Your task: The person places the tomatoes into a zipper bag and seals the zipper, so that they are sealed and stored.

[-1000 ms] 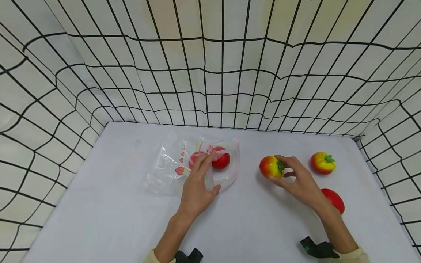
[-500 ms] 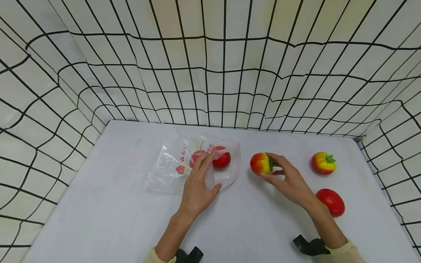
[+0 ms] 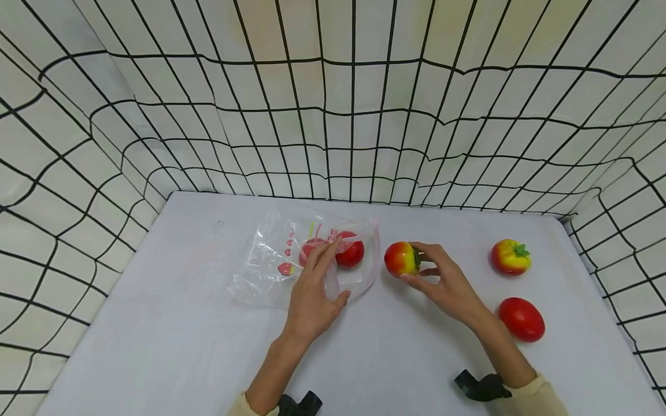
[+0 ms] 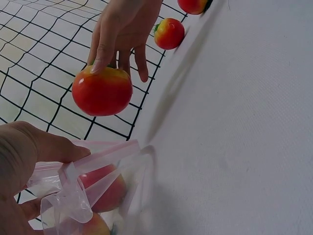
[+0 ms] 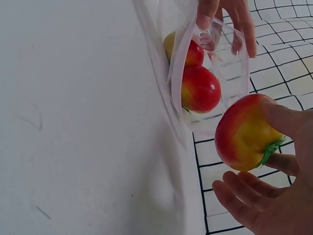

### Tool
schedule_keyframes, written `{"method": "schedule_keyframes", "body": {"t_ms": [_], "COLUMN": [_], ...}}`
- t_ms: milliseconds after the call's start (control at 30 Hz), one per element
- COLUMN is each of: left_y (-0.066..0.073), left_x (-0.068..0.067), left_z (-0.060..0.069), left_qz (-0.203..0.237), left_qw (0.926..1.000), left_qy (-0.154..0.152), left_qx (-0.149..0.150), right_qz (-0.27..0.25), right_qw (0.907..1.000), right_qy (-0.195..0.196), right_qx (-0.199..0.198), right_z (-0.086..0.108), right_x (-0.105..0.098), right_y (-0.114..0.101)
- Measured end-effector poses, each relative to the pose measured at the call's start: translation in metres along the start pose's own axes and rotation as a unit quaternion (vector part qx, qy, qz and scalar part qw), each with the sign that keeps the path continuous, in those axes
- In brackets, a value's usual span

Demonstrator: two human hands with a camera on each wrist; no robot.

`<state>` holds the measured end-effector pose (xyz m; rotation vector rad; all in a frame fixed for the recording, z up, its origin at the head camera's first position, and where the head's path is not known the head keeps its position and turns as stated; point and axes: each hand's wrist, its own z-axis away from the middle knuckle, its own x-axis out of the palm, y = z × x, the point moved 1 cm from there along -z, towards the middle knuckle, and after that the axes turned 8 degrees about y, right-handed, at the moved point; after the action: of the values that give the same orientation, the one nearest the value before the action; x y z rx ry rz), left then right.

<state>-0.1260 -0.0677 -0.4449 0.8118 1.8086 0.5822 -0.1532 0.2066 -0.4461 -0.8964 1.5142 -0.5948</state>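
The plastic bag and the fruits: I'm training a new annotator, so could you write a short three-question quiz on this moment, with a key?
1. Which hand holds a red-and-yellow fruit outside the plastic bag?

2. True or false: only one fruit shows inside the plastic bag.

3. What does the left hand hold?
A. a loose red fruit
B. the plastic bag
C. the black net

Key:
1. The right hand.
2. False; two bagged fruits show in the right wrist view.
3. B.
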Motion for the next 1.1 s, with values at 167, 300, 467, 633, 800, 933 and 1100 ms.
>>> {"method": "schedule_keyframes", "body": {"t_ms": [167,300,467,633,800,933,1100], "left_y": [0.0,0.0,0.0,0.001,0.001,0.001,0.0], "left_x": [0.0,0.001,0.001,0.001,0.0,0.0,0.001], "left_z": [0.0,0.0,-0.001,0.0,0.001,0.0,0.001], "left_qz": [0.004,0.002,-0.003,-0.006,-0.005,-0.004,-0.008], "left_qw": [1.0,1.0,1.0,1.0,1.0,0.9999,0.9998], "left_qy": [0.001,0.0,-0.004,-0.007,-0.006,-0.002,-0.002], "left_qx": [0.0,0.003,0.003,-0.002,0.001,0.009,0.016], "right_qz": [-0.001,-0.005,-0.011,-0.021,-0.028,-0.027,-0.028], "right_qw": [0.9999,0.9998,0.9999,0.9997,0.9995,0.9996,0.9996], "right_qy": [0.013,0.005,-0.006,-0.011,-0.014,-0.013,-0.011], "right_qx": [0.01,0.019,0.009,0.003,0.001,-0.002,-0.001], "right_z": [-0.002,-0.002,-0.004,-0.003,-0.003,-0.006,-0.009], "right_x": [0.007,0.012,0.016,0.022,0.029,0.033,0.038], "right_y": [0.0,0.0,-0.001,-0.002,-0.003,-0.006,-0.011]}}
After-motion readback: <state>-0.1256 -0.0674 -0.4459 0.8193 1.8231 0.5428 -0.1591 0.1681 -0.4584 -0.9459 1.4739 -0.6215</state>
